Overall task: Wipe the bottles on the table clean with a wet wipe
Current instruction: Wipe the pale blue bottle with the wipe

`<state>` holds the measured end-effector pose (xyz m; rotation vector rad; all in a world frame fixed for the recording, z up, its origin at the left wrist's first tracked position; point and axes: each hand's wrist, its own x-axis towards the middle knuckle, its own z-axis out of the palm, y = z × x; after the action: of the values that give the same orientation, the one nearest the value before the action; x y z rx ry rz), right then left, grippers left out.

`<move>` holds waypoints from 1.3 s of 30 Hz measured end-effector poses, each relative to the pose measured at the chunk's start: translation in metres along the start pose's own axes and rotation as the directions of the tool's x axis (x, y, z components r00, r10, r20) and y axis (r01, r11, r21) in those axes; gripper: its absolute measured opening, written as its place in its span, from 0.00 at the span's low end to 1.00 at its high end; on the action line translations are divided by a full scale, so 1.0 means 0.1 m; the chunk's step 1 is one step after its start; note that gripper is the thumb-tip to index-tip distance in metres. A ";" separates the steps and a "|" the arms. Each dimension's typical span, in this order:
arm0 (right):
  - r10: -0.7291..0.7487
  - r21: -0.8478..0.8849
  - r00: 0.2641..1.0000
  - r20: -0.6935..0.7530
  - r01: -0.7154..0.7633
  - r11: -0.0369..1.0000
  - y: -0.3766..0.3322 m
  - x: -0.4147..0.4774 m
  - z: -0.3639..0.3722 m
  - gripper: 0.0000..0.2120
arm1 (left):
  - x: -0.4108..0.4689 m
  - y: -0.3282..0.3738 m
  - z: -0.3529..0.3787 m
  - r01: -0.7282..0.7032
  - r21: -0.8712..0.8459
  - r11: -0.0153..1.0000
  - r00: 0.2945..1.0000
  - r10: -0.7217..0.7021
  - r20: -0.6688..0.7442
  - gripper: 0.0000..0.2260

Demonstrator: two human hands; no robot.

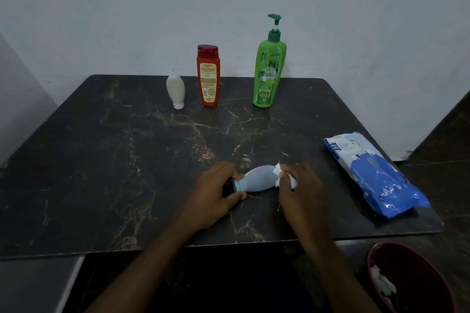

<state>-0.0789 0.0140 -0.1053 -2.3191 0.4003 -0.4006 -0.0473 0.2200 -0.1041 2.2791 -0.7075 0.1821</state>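
Head view: my left hand [216,192] pinches the pale bottle [256,178] by its cap end, lying on the table [127,160], so my right hand [298,185] (wet wipe [354,174] bunched inside) can rub its base.

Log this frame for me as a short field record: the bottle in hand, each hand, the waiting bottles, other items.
bottle in hand: pale blue bottle, held on its side over the dark marble table
left hand: grips its cap end
right hand: holds a wet wipe against its base end
waiting at the back, upright: white squeeze bottle on its cap, red bottle, green pump bottle
wipe pack: blue, on the table's right side
bin: red, lower right beside the table, white wipes inside
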 end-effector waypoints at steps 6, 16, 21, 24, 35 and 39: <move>-0.409 0.066 0.911 -0.046 0.411 0.909 -0.22 -0.29 0.17 0.10 | 0.00 0.04 0.00 -0.041 0.076 0.996 0.999 0.040 0.020 0.12; -0.123 0.041 0.987 -0.102 0.128 0.991 -0.08 -0.09 0.07 0.10 | -0.03 0.09 -0.01 -0.098 0.056 0.994 0.995 0.098 0.012 0.11; -0.156 0.031 0.982 -0.104 0.160 0.987 -0.20 -0.15 0.04 0.10 | -0.04 0.12 -0.01 -0.128 0.064 0.990 0.992 0.128 0.004 0.11; -0.436 0.024 0.900 -0.023 0.437 0.899 -0.33 -0.30 0.10 0.07 | -0.03 0.11 0.01 -0.153 0.054 0.987 0.988 0.154 -0.013 0.10; -0.298 0.049 0.954 -0.039 0.299 0.953 -0.16 -0.04 -0.08 0.09 | -0.02 0.10 0.02 -0.147 0.059 0.987 0.988 0.150 -0.047 0.12; -0.483 -0.017 0.874 0.044 0.484 0.875 -0.37 -0.33 0.12 0.08 | -0.03 0.12 0.01 -0.127 0.039 0.991 0.990 0.129 -0.052 0.09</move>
<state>-0.0980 0.0595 -0.0930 -2.4353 -0.2112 -0.5907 -0.0568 0.2136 -0.0989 2.2541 -0.8291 0.3185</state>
